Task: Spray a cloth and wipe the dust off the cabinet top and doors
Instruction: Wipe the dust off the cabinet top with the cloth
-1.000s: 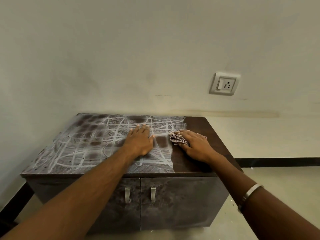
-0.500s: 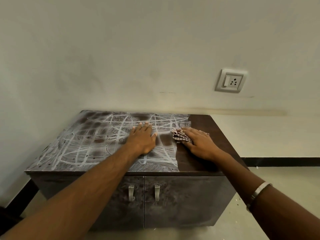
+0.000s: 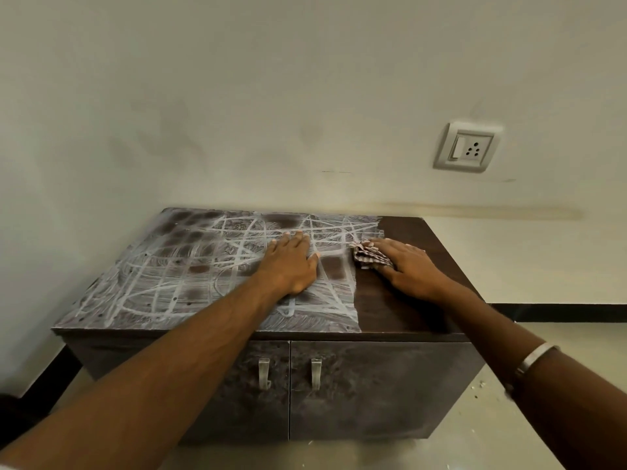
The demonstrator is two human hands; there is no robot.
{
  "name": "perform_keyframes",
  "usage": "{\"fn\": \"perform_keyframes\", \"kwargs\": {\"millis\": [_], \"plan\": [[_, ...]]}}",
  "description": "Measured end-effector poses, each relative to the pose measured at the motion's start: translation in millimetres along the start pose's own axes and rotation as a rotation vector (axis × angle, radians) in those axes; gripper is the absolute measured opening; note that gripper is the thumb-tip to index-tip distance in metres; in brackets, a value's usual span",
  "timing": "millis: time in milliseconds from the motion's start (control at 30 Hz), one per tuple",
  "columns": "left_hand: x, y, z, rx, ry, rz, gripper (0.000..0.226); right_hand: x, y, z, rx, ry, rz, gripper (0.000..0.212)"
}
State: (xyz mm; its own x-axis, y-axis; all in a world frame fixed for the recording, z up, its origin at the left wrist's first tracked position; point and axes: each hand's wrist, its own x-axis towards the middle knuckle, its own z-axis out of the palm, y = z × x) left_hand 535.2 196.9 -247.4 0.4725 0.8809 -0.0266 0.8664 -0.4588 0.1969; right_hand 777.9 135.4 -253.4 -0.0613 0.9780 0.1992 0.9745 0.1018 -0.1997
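In the head view, a low dark-brown two-door cabinet (image 3: 339, 385) is seen set against a pale wall (image 3: 237, 96). The cabinet top (image 3: 407, 300) is divided into two zones: the left and middle portion is covered with grey-white dust (image 3: 163, 283) marked by crossing streaks, while a strip along the right side is shown as bare dark wood grain. The left hand (image 3: 288, 266) is laid flat, palm down, on the dusty zone near the middle of the top; its fingers are extended and held close together, with the thumb angled out to the right. The right hand (image 3: 407, 269) is placed on the right side of the top, at the boundary between dusty and wiped surface; its fingers are extended, slightly spread, and pressed down on a bunched checked cloth (image 3: 368, 257), which protrudes to the left from under the fingertips. The two hands are kept apart, with a band of dusty surface between them. A metal bangle (image 3: 536, 359) is worn on the right forearm. The two doors are shown closed and dull with dust, and a pair of metal handles (image 3: 290, 373) is fitted beside the centre seam. A white switch-and-socket plate (image 3: 468, 147) is mounted on the wall, above and to the right of the cabinet. A black skirting strip (image 3: 559, 312) is visible along the wall base to the right.
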Motion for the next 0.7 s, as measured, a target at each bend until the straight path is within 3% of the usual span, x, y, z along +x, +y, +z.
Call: {"fn": "perform_keyframes", "kwargs": {"millis": [133,400,567,700], "plan": [[2.3,-0.3,2.8,0.016,-0.011,-0.003,0.061,14.8,-2.3,3.0,-0.024,-0.013,0.086,0.054],[9.1,3.6,3.3,-0.009,0.006,0.01,0.06,6.5,4.3,4.1,-0.007,0.014,-0.009,0.053],[11.0,4.0,4.0,-0.008,-0.001,0.009,0.061,23.1,2.4,2.0,-0.035,-0.01,0.084,0.053],[11.0,6.0,5.4,0.005,-0.012,0.007,0.061,26.8,-3.4,6.5,-0.015,-0.009,0.047,0.054]]}}
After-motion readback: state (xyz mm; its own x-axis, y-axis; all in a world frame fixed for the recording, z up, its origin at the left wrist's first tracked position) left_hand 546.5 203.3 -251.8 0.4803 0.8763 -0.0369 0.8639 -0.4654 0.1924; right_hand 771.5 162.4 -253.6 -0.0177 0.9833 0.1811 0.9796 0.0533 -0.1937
